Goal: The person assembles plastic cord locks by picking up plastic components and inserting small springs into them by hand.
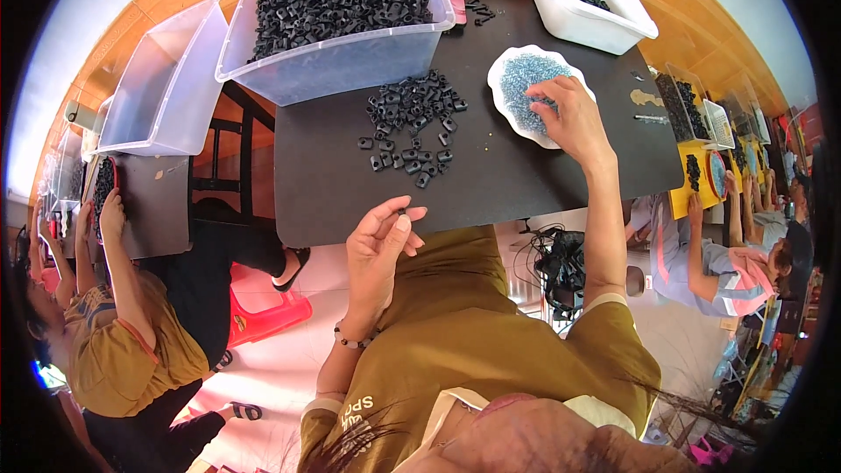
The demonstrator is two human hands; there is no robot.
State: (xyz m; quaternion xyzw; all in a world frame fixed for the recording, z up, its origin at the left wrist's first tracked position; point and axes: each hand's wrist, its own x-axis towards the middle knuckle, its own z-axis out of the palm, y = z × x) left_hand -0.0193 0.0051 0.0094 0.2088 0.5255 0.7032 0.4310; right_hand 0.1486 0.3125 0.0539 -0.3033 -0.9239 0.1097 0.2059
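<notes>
My left hand (375, 256) is raised in front of the table's near edge. Its thumb and fingertips pinch a small black plastic part (402, 211). Over a white scalloped plate (500, 110) at the right, my right hand (571, 114) reaches down with thumb and fingers bent and slightly apart. Small clear bluish pieces (526, 70) cover that plate; I cannot make out any piece between the right fingertips. A loose pile of black plastic parts (412, 114) lies on the dark table (328, 158), left of the plate.
Behind the pile stands a large clear bin (350, 66) heaped with black parts. A white tub (587, 31) holds more at the back right. An empty bin (162, 79) stands at far left. People work at neighbouring tables on both sides; a red stool (267, 315) is at lower left.
</notes>
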